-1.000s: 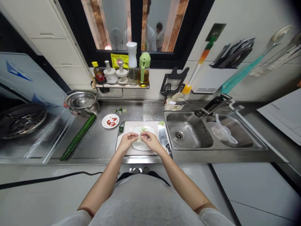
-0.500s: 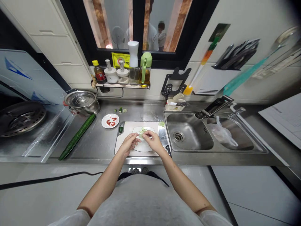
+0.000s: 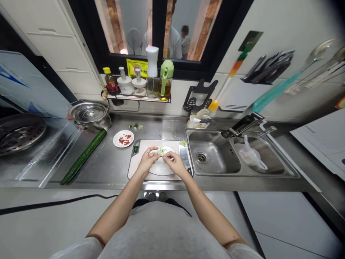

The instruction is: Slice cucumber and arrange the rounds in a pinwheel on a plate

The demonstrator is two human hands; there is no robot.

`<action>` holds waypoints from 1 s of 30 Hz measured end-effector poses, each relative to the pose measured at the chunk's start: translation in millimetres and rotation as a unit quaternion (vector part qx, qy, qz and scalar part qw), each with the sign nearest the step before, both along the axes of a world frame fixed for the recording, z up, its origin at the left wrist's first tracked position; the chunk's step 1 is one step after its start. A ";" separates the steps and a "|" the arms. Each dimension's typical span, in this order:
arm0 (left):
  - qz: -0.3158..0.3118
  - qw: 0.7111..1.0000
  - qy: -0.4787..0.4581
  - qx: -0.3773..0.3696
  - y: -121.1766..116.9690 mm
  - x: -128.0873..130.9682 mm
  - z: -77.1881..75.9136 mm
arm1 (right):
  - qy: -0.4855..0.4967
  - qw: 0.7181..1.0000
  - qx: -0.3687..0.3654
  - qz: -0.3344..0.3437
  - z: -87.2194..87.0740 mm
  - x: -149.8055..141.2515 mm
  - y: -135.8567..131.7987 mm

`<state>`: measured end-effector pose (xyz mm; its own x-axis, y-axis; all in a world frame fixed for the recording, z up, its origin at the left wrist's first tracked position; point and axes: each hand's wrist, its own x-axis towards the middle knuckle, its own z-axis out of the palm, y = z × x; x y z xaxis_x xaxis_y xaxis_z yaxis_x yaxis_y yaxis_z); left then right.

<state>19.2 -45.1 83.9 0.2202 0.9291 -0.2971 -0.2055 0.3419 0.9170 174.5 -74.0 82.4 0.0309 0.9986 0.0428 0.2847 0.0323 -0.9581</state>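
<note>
The right hand (image 3: 175,163) pinches a cucumber slice (image 3: 162,155) over the white plate (image 3: 161,170), near more slices (image 3: 162,149). The left hand (image 3: 146,160) is just beside it, thumb and forefinger parted — whether it grips too, I cannot tell. A knife (image 3: 184,154) lies right of the plate — on the cutting board (image 3: 137,166).

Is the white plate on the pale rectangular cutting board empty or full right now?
Neither: thin, round, pale-green cucumber slices lie toward the far edge of the white plate, while its near part shows bare.
</note>
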 end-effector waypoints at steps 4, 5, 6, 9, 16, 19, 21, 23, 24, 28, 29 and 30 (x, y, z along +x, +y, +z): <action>0.006 0.999 0.010 0.053 0.7 7.0 -8.2 | 0.028 0.998 -0.046 -0.015 -7.8 2.8 2.7; 0.005 0.998 0.010 0.061 1.3 9.8 -12.3 | 0.027 0.997 -0.063 -0.021 -11.6 4.8 3.0; 0.003 0.998 0.010 0.067 2.1 13.0 -17.1 | 0.022 0.996 -0.079 -0.026 -16.0 7.6 3.0; -0.018 0.996 0.025 0.079 6.0 25.4 -35.6 | -0.009 0.993 -0.113 -0.031 -31.6 20.5 2.1; -0.091 0.985 0.113 0.091 12.0 54.2 -83.3 | -0.178 0.972 -0.153 -0.014 -65.8 56.8 1.2; -0.110 0.966 0.206 0.109 13.2 60.8 -96.4 | -0.224 0.958 -0.178 -0.027 -73.0 61.3 2.7; -0.117 0.948 0.265 0.131 15.2 64.1 -100.6 | -0.241 0.952 -0.187 -0.040 -74.8 60.0 4.3; -0.126 0.929 0.310 0.158 18.1 67.1 -101.7 | -0.277 0.938 -0.200 -0.057 -74.8 56.6 6.0; -0.130 0.919 0.329 0.173 19.6 68.4 -101.5 | -0.301 0.928 -0.208 -0.066 -74.4 54.5 6.9; -0.156 0.875 0.401 0.224 23.9 72.0 -100.5 | -0.392 0.886 -0.234 -0.076 -72.7 46.9 8.6; -0.163 0.864 0.415 0.235 24.3 72.4 -100.9 | -0.404 0.881 -0.237 -0.072 -72.4 45.4 8.5; -0.169 0.854 0.426 0.246 24.3 72.4 -101.7 | -0.413 0.876 -0.239 -0.066 -72.2 44.2 8.3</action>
<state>91.7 -20.7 -17.9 0.3991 0.9138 -0.0755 0.6417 -0.2195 0.7349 218.7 -65.7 10.2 0.3026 0.8986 -0.3177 0.8590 -0.4015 -0.3175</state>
